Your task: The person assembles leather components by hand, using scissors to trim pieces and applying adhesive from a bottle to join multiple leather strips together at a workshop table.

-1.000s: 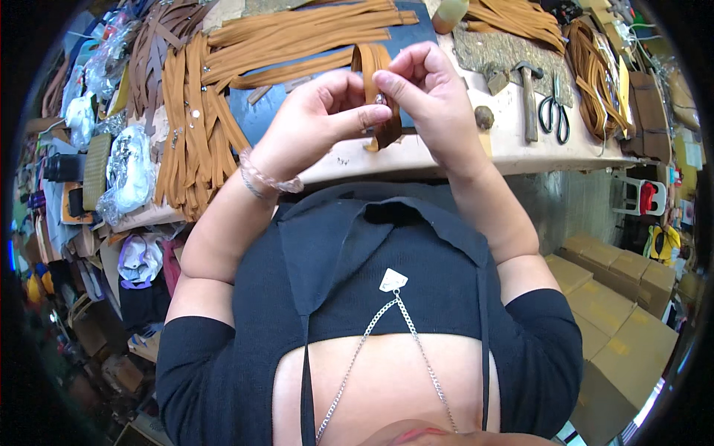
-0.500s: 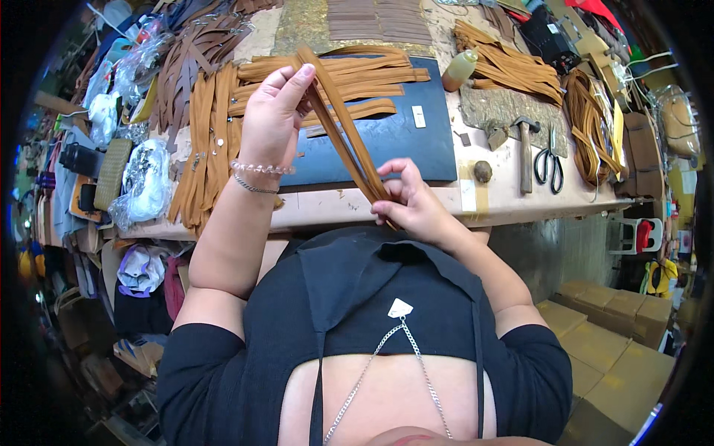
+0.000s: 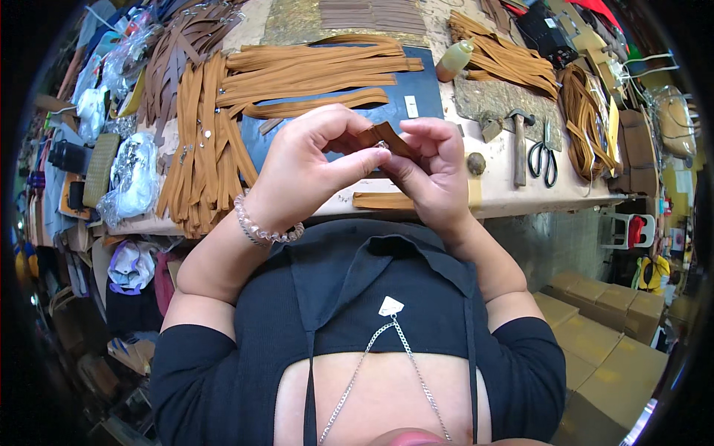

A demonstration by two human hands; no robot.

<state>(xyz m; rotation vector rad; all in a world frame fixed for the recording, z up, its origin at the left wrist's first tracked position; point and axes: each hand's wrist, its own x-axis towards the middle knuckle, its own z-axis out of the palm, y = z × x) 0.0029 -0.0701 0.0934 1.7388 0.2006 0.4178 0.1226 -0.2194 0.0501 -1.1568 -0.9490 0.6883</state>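
Note:
Both of my hands are raised over the near edge of the table, close together. My left hand (image 3: pixel 316 160) pinches one end of a tan-brown zipper (image 3: pixel 402 143), thumb and fingers closed. My right hand (image 3: pixel 435 167) grips the same end from the other side, its thumb pressed on the tape. A small shiny metal piece, seemingly the slider, shows by my left thumb tip. Another length of tan tape (image 3: pixel 383 200) shows below my hands; whether it belongs to the held zipper I cannot tell. Behind them, more tan zippers (image 3: pixel 320 68) lie on a dark blue board (image 3: pixel 428 85).
Left of the board hangs a pile of tan zippers (image 3: pixel 195 141) with small metal pulls. On the right lie a hammer (image 3: pixel 520 149), black-handled scissors (image 3: pixel 544 160), a round brown lump (image 3: pixel 476 163) and a coiled tan bundle (image 3: pixel 584 123). A plastic bottle (image 3: pixel 454 61) stands behind the board.
The zipper was stretched between my raised left hand and my lower right hand. My left hand has come down, my right has moved up, and both now meet at one end.

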